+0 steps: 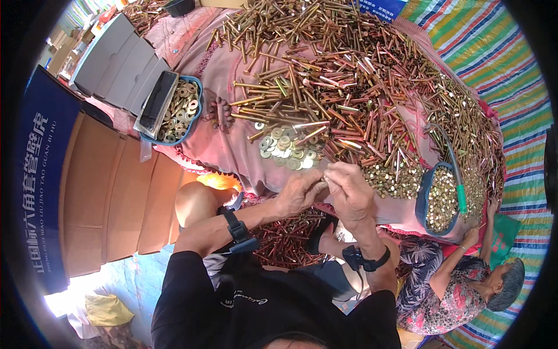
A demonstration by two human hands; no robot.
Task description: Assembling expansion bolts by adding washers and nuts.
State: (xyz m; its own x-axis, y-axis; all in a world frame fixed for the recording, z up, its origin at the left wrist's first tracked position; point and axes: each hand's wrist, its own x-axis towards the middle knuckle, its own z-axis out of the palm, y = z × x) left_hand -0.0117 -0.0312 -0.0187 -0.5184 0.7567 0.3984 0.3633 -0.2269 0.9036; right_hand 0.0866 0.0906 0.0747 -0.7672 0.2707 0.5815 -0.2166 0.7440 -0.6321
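Observation:
My left hand (303,190) and my right hand (350,191) meet at the near edge of a pink cloth (224,145). The fingers of both are pinched together, and whatever small thing they hold is hidden. Just beyond my left hand lies a loose heap of flat round washers (283,145). To the right of my right hand spreads a heap of small brass-coloured nuts (390,181). Long gold-coloured bolts (302,96) lie past the washers, running into a large pile of reddish metal bolts or sleeves (369,107).
A blue basket of washers (185,110) stands at the left, a phone-like black slab (158,96) on its edge. Another blue basket (426,195) holds nuts at the right. Cardboard boxes (96,198) line the left side. A co-worker (459,285) sits at the right.

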